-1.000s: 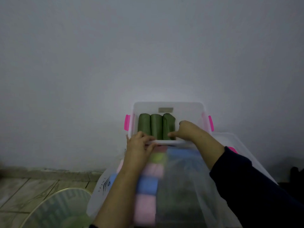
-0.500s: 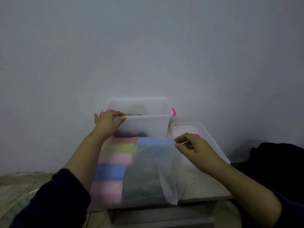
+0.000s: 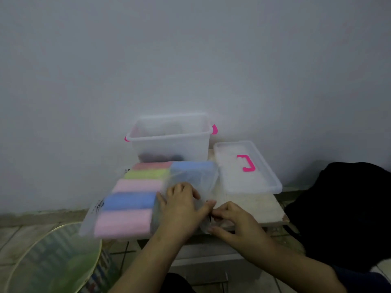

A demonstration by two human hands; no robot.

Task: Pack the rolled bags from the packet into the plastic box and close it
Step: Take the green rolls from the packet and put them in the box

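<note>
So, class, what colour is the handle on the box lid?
Bright pink handle on the clear lid, seen in the head view.

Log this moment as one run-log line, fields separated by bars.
stage: opening packet | left hand: rests on packet | right hand: pinches packet film | plastic box: open | lid: beside box

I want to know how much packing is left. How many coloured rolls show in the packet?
6 show in the packet: a left column from far to near, pink, yellow-green, pink, blue, pink; one blue at far right. More may be hidden under the hands.
</note>
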